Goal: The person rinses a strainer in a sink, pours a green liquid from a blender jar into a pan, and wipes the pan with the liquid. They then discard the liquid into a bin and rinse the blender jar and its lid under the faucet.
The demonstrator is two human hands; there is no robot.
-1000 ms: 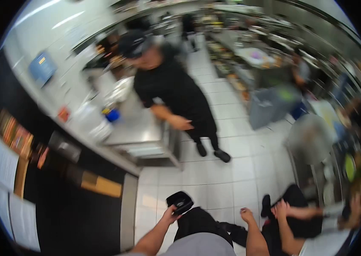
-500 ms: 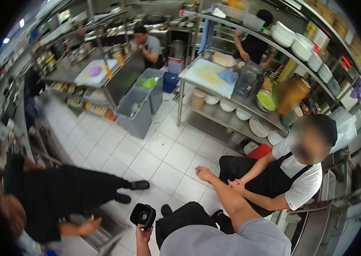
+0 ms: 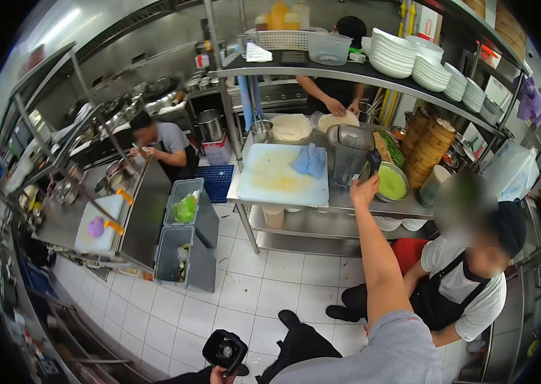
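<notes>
My left hand [image 3: 220, 376] grips the edge of a black, square blender lid [image 3: 213, 351] with a round centre, low over the floor. Stretched far forward, my right hand [image 3: 365, 193] is at the black handle of a clear blender jar [image 3: 350, 153] on the steel table [image 3: 345, 203]; its fingers appear closed around the lower end. Right of the jar stands a metal bowl of light green liquid [image 3: 391, 184]. To its left, a blue cloth [image 3: 309, 160] lies on a stained white cutting board [image 3: 264, 176].
A seated co-worker [image 3: 456, 281] is close on my right. Another person's hands [image 3: 341, 109] work dough across the table. Bamboo steamers [image 3: 427, 150] stand at the table's right; stacked white plates [image 3: 391, 56] line the shelf above. Grey bins [image 3: 203, 269] stand on the floor, left of the table.
My right hand has moved from over the floor to the blender jar's handle. The camera view has turned towards the table. My left hand still holds the lid.
</notes>
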